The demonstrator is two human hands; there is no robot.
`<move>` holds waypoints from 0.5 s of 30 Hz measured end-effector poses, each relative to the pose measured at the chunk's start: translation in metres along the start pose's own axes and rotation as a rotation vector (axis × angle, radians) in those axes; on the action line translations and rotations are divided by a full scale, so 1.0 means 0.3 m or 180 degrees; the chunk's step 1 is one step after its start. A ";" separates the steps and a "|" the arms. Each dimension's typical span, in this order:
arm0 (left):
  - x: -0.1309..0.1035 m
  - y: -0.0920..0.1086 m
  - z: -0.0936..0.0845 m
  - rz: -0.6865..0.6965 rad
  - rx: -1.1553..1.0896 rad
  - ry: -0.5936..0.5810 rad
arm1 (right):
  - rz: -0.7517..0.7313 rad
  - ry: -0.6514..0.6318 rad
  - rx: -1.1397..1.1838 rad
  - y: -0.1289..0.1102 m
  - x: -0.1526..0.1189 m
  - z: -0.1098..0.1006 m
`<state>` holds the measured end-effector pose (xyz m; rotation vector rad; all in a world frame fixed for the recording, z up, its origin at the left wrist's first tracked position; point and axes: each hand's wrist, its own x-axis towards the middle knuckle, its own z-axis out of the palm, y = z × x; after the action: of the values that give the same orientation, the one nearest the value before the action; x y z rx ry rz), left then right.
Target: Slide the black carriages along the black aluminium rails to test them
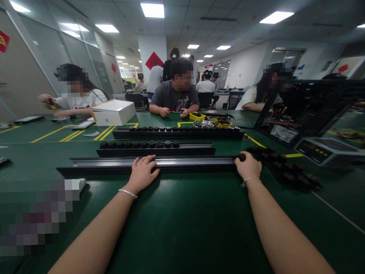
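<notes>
Loosely spread, left hand [143, 172] touches rail [195, 163]; right hand [249, 166] pinches black part [241, 156].

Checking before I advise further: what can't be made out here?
Head view:
- Black piece: partly hidden by the right hand.
- Nearest rail: one stretch covered by the left hand.
- Dark pile: too blurred to count.
- Grey box: panel lettering too small, blurred.
</notes>
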<state>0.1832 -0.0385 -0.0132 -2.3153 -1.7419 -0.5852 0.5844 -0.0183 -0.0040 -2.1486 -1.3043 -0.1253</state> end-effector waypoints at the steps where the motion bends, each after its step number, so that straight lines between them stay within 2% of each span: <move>1: 0.000 0.000 0.000 0.0008 0.0001 0.0005 | 0.0047 0.0020 -0.0018 0.003 0.001 0.003; 15: -0.002 0.008 -0.009 0.0006 0.0044 -0.0009 | 0.0156 0.0042 -0.0006 0.005 0.002 0.005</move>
<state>0.1846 -0.0408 -0.0108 -2.3095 -1.7393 -0.5681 0.5856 -0.0177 -0.0057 -2.1760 -1.2435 -0.1205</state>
